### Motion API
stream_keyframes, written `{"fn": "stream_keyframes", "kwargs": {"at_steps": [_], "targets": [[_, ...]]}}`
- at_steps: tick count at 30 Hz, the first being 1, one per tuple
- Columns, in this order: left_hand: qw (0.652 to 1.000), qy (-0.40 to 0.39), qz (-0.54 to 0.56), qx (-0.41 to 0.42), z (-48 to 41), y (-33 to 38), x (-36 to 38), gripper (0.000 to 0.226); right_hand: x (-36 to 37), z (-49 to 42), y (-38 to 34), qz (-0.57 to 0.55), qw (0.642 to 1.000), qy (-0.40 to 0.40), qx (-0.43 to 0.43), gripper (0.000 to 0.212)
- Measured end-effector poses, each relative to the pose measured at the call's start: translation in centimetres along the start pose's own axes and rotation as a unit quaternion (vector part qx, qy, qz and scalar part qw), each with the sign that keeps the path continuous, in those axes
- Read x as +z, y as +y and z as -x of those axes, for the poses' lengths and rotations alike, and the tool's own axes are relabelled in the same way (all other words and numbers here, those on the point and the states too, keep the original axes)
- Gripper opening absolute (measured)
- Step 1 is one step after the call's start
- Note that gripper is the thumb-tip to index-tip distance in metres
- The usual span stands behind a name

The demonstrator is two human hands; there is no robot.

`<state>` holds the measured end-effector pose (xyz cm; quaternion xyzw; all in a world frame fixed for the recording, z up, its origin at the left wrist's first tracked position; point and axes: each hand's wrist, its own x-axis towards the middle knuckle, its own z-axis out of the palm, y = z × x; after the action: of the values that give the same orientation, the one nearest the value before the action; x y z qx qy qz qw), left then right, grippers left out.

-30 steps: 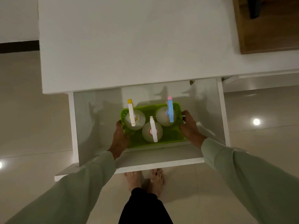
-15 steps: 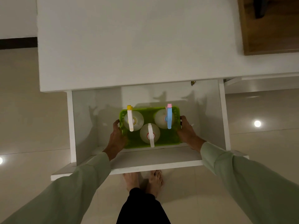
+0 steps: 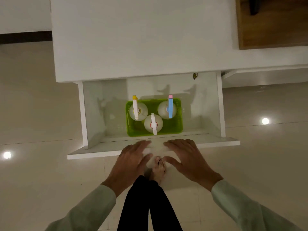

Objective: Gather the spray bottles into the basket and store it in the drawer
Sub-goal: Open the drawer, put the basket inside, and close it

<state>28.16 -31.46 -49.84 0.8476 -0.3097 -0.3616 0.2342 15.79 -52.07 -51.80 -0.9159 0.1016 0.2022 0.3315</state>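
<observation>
Now the green basket (image 3: 179,120) sits on the floor of the open drawer (image 3: 220,107), near its front, w/ three spray bottles upright inside: yellow-tipped (image 3: 138,111) back left, blue-triggered (image 3: 167,110) back right, white-triggered (image 3: 153,123) at front centre. Left hand (image 3: 131,161) and right hand (image 3: 185,157) are spread wide, holding nothing, fingers over the drawer's front panel (image 3: 93,151). White worktop (image 3: 133,39) overhangs the drawer's back.

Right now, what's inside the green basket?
The green basket holds three spray bottles: one yellow-tipped, one blue-topped, one white-topped. The bottles cover most of the basket's bottom, so anything beneath them can't be seen.
</observation>
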Motion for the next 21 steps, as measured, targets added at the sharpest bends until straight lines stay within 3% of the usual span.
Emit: {"fn": "stream_keyframes", "kwargs": {"at_steps": [5, 8, 13, 18, 21], "targets": [[0.996, 0.033, -0.072, 0.047, -0.3, -1.1, 1.3, 0.048, 1.5, -1.1, 1.5, 0.11, 0.988, 0.086, -0.065, 0.022], [0.989, 0.038, -0.108, 0.096, -0.4, -2.1, 1.6, 0.068, 2.4, -1.4, 2.0, 0.146, 0.977, 0.132, -0.079, 0.021], [0.985, 0.051, -0.126, 0.108, -2.1, -2.7, 1.0, 0.076, 2.3, -2.7, 2.0, 0.165, 0.97, 0.168, -0.068, 0.023], [0.982, 0.098, -0.113, 0.113, -5.2, -2.7, -0.4, 0.062, -0.1, -5.5, 2.6, 0.191, 0.958, 0.199, -0.076, 0.02], [0.975, 0.156, -0.125, 0.102, -7.3, -2.5, -1.7, 0.047, -1.8, -8.0, 2.7, 0.218, 0.95, 0.215, -0.062, 0.038]]}}
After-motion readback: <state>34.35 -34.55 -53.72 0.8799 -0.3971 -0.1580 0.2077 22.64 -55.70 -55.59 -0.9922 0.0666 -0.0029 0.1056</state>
